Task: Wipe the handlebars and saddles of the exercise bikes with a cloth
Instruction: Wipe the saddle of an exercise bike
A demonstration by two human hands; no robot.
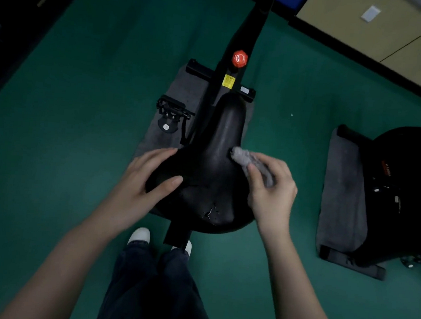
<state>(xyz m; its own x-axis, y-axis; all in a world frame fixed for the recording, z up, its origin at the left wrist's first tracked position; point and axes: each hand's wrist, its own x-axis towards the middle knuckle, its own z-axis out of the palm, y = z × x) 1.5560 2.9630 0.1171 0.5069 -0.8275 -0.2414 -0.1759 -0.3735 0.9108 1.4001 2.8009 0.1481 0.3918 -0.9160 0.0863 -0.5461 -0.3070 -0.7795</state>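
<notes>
A black bike saddle (216,164) fills the middle of the head view, its narrow nose pointing away from me and a cracked patch near its rear edge. My left hand (140,186) grips the saddle's left flank, fingers over the side and thumb on top. My right hand (269,191) holds a bunched grey cloth (249,162) and presses it against the saddle's right side, about halfway along. The bike's black frame (240,37) runs away from the saddle past a red knob (240,58). No handlebars are in view.
The bike stands on a grey mat (179,92) on green flooring (84,100); a black pedal (170,109) sticks out left of the frame. A second black bike (406,193) on its own grey mat sits at the right. My white shoes (139,235) are just behind the saddle.
</notes>
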